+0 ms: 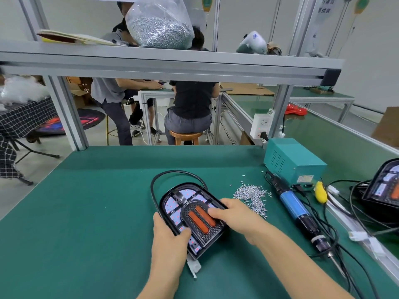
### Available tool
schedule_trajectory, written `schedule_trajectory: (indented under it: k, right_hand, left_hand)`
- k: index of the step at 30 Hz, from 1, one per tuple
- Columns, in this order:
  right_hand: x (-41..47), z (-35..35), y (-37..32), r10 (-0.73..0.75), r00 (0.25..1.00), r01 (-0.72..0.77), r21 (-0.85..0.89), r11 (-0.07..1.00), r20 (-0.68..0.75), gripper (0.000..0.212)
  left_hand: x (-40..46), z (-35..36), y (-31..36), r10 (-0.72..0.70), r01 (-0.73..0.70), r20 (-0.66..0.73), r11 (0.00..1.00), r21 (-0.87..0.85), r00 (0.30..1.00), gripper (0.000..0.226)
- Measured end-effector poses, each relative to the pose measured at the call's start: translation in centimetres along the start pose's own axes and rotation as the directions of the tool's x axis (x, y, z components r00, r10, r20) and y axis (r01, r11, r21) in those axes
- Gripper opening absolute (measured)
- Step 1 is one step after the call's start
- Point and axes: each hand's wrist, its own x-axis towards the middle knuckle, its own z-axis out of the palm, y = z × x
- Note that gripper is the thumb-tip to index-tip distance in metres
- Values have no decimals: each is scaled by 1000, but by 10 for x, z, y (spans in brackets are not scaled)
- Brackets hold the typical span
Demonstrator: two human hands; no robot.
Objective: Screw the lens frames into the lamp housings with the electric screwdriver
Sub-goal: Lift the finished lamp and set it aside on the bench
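Head view, nearest first: the left hand point(170, 238) grips the near-left edge of the lamp housing point(172, 203), thumb curled over its rim, while the right hand point(233, 214) lies across the lens frame point(199, 219) with its fingers fairly straight, pressing the frame down into the housing. The housing sits flat on the green mat point(86, 223), its black cable point(155, 186) looping behind it.

Just right of the hands lies a loose pile of screws point(251, 196), and beyond that the electric screwdriver point(298, 209), untouched on the mat, tip toward the person. Behind it stands a teal power box point(293, 160); farther up, a bag of screws point(159, 24) rests on the shelf.

No screw appears driven yet, so the frame is held only by hand pressure — if the right hand lifts to fetch the driver, the frame could shift off its holes. The driver's cords could also snag the pile.

A label on the power box and a hanging sign at top right are too blurred to read.
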Motion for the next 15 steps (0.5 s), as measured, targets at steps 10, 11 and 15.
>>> schedule_trajectory:
  k: [10,11,15]
  right_hand:
    - [-25,-2,1,-127,992,106,417,903,23,29]
    - [-28,-6,-1,-162,987,141,455,879,7,34]
    - [-43,-26,-9,-172,985,138,669,731,-15,62]
  left_hand:
    - [8,17,8,68,-98,-75,828,-552,995,59]
    - [9,21,12,95,-115,-65,815,-568,993,59]
    - [9,39,31,232,-209,-38,779,-591,972,61]
